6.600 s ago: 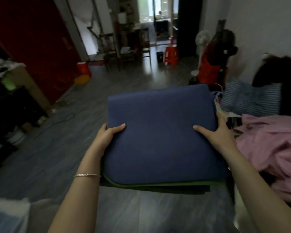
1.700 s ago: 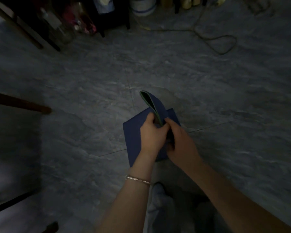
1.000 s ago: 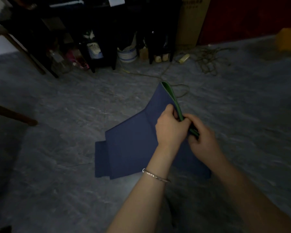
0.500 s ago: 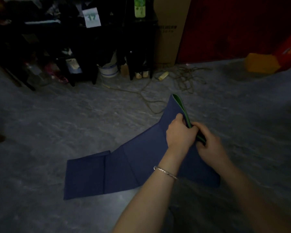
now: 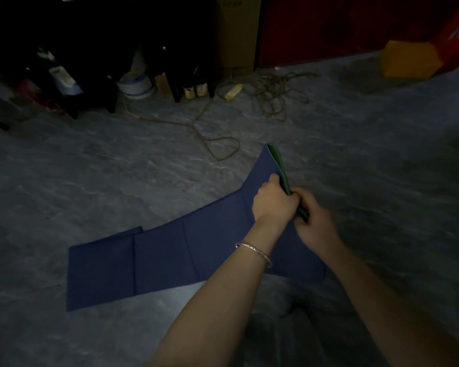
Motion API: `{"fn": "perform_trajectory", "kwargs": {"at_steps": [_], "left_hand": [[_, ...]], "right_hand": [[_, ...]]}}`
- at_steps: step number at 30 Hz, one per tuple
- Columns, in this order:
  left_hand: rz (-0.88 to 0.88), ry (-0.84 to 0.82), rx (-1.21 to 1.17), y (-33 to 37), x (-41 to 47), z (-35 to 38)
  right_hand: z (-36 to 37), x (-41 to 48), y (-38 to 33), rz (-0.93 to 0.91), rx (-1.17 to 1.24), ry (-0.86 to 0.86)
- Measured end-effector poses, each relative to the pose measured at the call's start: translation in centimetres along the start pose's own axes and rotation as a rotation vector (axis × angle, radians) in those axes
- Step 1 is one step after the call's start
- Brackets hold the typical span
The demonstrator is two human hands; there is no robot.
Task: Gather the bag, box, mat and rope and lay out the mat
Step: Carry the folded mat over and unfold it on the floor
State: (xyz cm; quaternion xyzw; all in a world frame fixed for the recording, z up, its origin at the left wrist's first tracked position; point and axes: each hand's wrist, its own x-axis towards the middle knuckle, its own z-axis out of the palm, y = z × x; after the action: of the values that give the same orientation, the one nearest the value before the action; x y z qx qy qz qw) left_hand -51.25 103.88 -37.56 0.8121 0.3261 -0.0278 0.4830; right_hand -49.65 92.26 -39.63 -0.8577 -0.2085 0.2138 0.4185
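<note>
A dark blue folding mat (image 5: 159, 255) with a green underside lies partly unfolded on the grey floor, its flat panels stretching to the left. Its right end is lifted, with the green edge showing. My left hand (image 5: 272, 201) and my right hand (image 5: 313, 218) both grip that raised fold, close together. A thin rope (image 5: 270, 88) lies tangled on the floor beyond the mat, with one loop trailing toward it. A tall cardboard box (image 5: 236, 33) stands against the back wall.
Dark shelving (image 5: 96, 49) with bottles, a white bucket (image 5: 135, 84) and clutter lines the far left. A red panel (image 5: 329, 25) is behind the box. A yellow box (image 5: 408, 59) and a red item sit far right. My feet are below the mat.
The mat has unfolded further to the left, with more panels flat on the floor. Both hands still hold the raised end. The view has shifted slightly.
</note>
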Motion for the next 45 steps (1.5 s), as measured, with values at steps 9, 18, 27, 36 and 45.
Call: {"fn": "perform_trajectory", "kwargs": {"at_steps": [9, 18, 27, 36, 45], "left_hand": [[-0.091, -0.001, 0.095, -3.7, 6.6, 12.5], [-0.141, -0.036, 0.125, -8.8, 12.5, 24.5], [-0.107, -0.106, 0.150, -14.9, 19.5, 35.7], [-0.031, -0.184, 0.204, -20.9, 25.7, 46.1], [0.079, -0.274, 0.185, -23.3, 29.4, 53.6]], "right_hand": [[-0.4, 4.3, 13.3, 0.025, 0.068, -0.035], [1.5, 8.3, 27.7, 0.046, 0.063, -0.042], [3.5, 12.4, 41.6, 0.057, -0.091, -0.014], [6.9, 15.6, 54.1, 0.082, -0.250, 0.183], [5.4, 18.9, 62.9, 0.159, -0.382, 0.201]]}}
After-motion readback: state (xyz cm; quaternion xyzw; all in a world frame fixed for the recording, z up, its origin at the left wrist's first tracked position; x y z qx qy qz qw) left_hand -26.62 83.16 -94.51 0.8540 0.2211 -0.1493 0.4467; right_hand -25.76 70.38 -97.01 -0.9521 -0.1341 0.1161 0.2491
